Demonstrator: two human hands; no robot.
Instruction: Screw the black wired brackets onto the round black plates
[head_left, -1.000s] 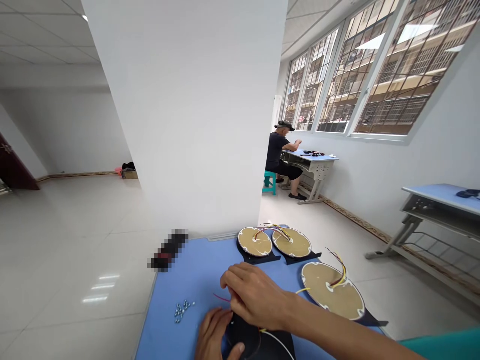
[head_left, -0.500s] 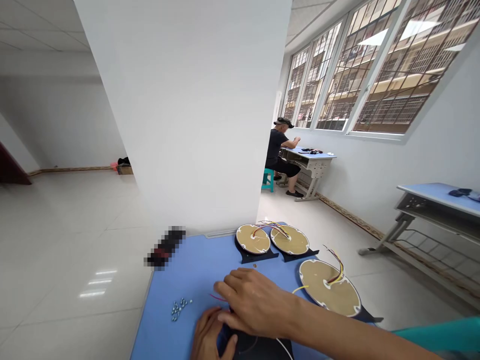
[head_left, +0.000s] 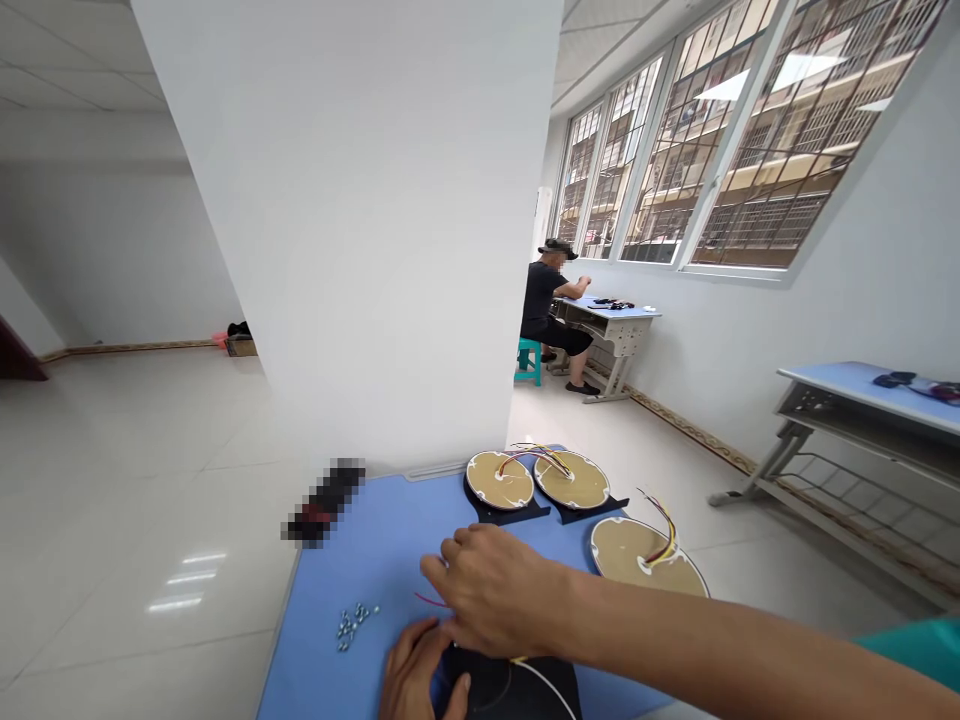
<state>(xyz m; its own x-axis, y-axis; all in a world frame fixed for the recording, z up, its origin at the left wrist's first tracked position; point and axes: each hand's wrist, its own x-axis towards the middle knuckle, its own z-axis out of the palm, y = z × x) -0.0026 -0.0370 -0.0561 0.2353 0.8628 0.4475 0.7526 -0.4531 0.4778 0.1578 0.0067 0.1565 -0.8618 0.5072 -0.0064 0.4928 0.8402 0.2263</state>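
My left hand (head_left: 417, 672) is wrapped round the left edge of a black flat part (head_left: 517, 692) at the front of the desk. Just above it, my right hand (head_left: 499, 592) reaches across from the right with its fingers curled in, over the part's far edge. Whatever its fingertips pinch is hidden behind the hand. A red wire (head_left: 431, 600) sticks out to the left beneath them, and a white wire (head_left: 551, 685) curves over the black part. Several small metal screws (head_left: 352, 625) lie loose left of my hands.
Round tan discs with coloured wires on black bases stand at the back (head_left: 500, 480), beside it (head_left: 574, 482) and at the right (head_left: 637, 552). A white pillar (head_left: 360, 250) rises behind the blue desk (head_left: 315, 590). Another person (head_left: 544, 295) sits at a far desk.
The view has shifted slightly. My right forearm has risen and covers more of the right disc; the yellow wire beside it has gone from sight. Both hands stay at the black part.
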